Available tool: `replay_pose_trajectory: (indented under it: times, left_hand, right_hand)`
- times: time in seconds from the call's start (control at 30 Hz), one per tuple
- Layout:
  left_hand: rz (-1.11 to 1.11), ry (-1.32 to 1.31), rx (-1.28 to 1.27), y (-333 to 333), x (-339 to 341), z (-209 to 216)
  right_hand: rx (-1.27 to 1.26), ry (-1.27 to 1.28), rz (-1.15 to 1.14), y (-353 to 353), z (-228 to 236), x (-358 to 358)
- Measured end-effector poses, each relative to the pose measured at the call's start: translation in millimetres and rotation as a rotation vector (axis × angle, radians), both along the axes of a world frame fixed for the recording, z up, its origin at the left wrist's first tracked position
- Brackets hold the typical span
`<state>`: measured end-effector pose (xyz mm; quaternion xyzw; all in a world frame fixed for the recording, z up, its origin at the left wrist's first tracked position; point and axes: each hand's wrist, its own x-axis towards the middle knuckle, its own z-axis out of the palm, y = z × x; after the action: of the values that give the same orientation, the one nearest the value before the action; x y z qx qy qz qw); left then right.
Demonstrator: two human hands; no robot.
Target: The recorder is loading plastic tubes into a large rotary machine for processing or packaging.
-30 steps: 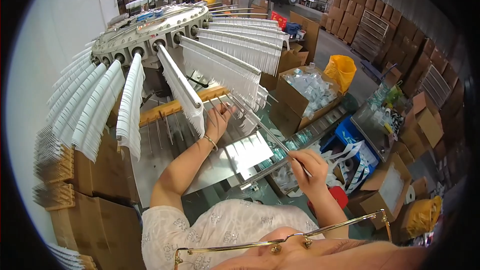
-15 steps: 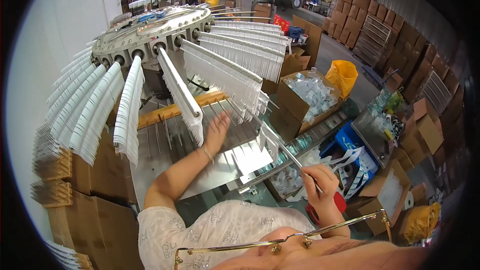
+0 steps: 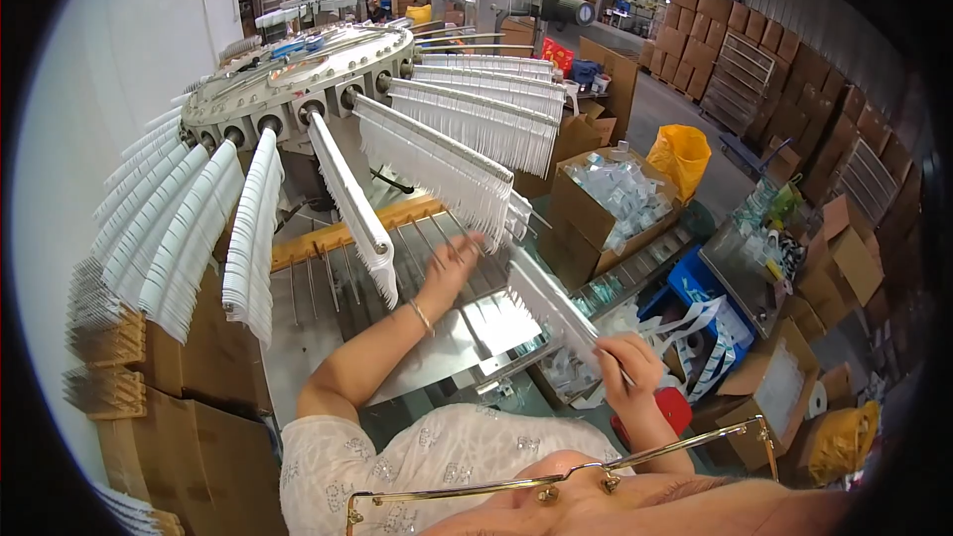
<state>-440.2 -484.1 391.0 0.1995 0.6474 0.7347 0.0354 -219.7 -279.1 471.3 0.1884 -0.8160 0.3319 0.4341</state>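
Observation:
My right hand is closed around the near end of a thin metal rod, held slanting up and away to the left. Thin white pieces hang in a row along that rod, almost down to my fingers. My left hand is over the metal table, by the far tip of the rod and below a full row of white pieces on another rod. Its fingers are blurred, so their grip is unclear. Rods with similar rows radiate from a round machine head.
Bare metal rods lean on a wooden rack over the metal table. To the right are a carton of clear packets, a yellow bag and a blue bin. Cartons stand at left.
The white pieces have slid along the rod toward my right hand and now cover more of it. My left hand has moved right and slightly forward, its fingers less spread.

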Motion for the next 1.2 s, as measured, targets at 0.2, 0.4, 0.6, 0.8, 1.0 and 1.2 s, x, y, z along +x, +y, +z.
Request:
replay_pose_trajectory:
  times: [0.2, 0.4, 0.6, 0.8, 1.0, 1.2]
  left_hand:
    - [0.045, -0.126, 0.331, 11.7, -90.3, -27.8]
    - [0.072, 0.007, 0.223, 25.8, -82.3, -28.2]
    - [0.022, 0.076, -0.132, 35.2, -7.3, -9.2]
    - [0.426, 0.581, -0.560, 37.4, -25.9, -21.1]
    - [0.613, 1.154, -0.972, 44.3, -44.0, -28.7]
    - [0.598, 1.147, -0.998, 45.8, -26.5, -15.9]
  right_hand:
    - [0.054, -0.062, -0.047, 9.8, 15.2, 6.8]
    - [-0.049, -0.074, 0.004, -7.8, 6.1, -39.0]
    - [-0.051, -0.024, -0.039, 4.8, -13.4, -11.1]
    - [-0.087, -0.069, -0.103, 20.5, -11.6, 20.0]
    - [-0.213, -0.194, -0.069, 10.9, 1.4, -19.9]
    - [-0.327, -0.232, 0.009, 8.8, -9.9, -9.5]
